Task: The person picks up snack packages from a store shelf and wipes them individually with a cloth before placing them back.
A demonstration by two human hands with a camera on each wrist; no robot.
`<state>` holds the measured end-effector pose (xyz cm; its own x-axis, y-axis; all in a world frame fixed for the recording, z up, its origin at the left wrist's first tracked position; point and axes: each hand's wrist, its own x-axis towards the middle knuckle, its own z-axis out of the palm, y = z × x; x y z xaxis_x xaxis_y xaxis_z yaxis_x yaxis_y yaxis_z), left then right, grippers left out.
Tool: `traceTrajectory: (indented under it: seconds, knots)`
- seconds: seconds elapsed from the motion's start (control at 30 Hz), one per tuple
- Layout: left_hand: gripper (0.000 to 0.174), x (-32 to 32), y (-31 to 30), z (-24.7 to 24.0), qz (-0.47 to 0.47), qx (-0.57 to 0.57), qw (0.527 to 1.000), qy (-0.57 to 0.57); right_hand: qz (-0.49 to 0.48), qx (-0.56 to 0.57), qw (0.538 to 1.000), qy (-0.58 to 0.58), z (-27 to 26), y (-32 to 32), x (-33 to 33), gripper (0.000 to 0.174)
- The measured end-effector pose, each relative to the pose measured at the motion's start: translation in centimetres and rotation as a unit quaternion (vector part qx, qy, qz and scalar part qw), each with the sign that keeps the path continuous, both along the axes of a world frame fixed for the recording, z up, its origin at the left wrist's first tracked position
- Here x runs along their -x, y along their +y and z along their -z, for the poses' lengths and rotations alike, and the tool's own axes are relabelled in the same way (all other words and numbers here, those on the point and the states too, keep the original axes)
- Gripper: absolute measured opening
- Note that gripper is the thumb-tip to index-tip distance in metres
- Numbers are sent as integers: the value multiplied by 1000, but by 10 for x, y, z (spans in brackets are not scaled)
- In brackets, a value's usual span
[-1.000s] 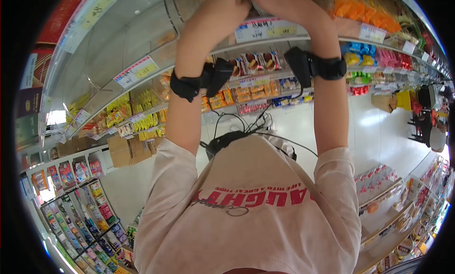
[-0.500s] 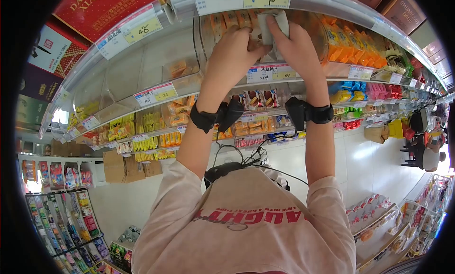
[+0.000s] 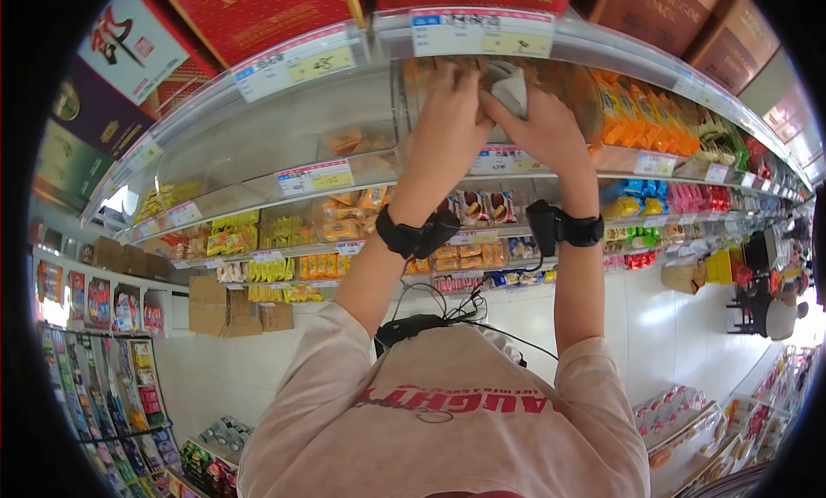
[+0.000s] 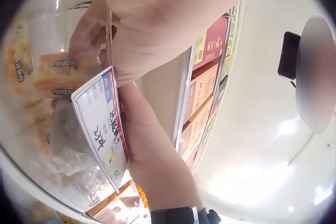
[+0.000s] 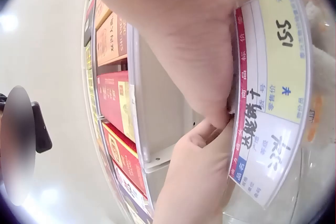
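Note:
Both hands reach into a clear plastic bin on the shelf, seen in the head view. My right hand [image 3: 551,128] grips a pale grey cloth [image 3: 509,86] that bunches up beside the thumb. My left hand [image 3: 449,123] lies close beside it, fingers bent down over the bin's wrapped snacks. In the left wrist view the left fingers [image 4: 89,37] reach behind the clear front wall, right at an orange-and-white packet [image 4: 58,71]; I cannot tell whether they hold it. A price tag [image 4: 100,124] on the bin front partly covers the view of the hands.
Above stands a shelf edge with a price tag [image 3: 482,33] and red gift boxes [image 3: 258,12]. Orange packets [image 3: 641,115] fill the bin at right; a few small packets [image 3: 353,141] lie in the left one. Lower shelves hold yellow packets [image 3: 232,231]. Cardboard [image 3: 219,307] stands lower left.
The view has tilted, so the upper shelf and boxes show more. The hands, out of frame at first, show over the bin; the left fingers have shifted slightly, and the cloth stays in the right hand.

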<state>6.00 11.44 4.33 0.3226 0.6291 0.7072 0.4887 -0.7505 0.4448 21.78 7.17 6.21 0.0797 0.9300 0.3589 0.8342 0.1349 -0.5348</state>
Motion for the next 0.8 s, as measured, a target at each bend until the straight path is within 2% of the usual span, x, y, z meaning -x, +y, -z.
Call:
traceTrajectory:
  seconds: [0.03,0.1,0.13,0.2,0.33,0.47,0.57,0.63,0.67,0.77,0.8]
  knots:
    - [48,0,2,5,-18,-34,999,-3,-12,-27,1000,-9,3,2,-2,56]
    - [50,1,7,9,15,-3,1000,9,-53,-11,998,26,3,5,-7,49]
    - [48,2,6,9,14,-32,999,4,-61,8,997,45,2,6,-7,48]
    - [43,3,4,6,35,2,999,-10,-87,5,994,63,3,8,-9,45]
    - [43,4,3,6,53,43,998,-9,-64,-19,997,48,6,12,-12,34]
    - [47,-4,7,21,45,-9,998,-34,-93,-59,993,36,20,18,-25,26]
    - [49,-2,1,12,58,29,998,-21,-57,-124,991,3,32,21,-27,30]
    - [49,11,-5,-3,103,52,993,-24,-33,-186,982,-26,30,19,-24,33]
    - [49,15,-9,-6,130,65,989,-28,-9,-179,983,-27,24,14,-20,39]
    - [49,18,-8,-6,156,-112,972,-135,-10,-325,945,36,29,10,-11,33]
    - [48,20,-12,-6,154,-161,964,-148,-2,-319,945,69,35,6,-16,39]
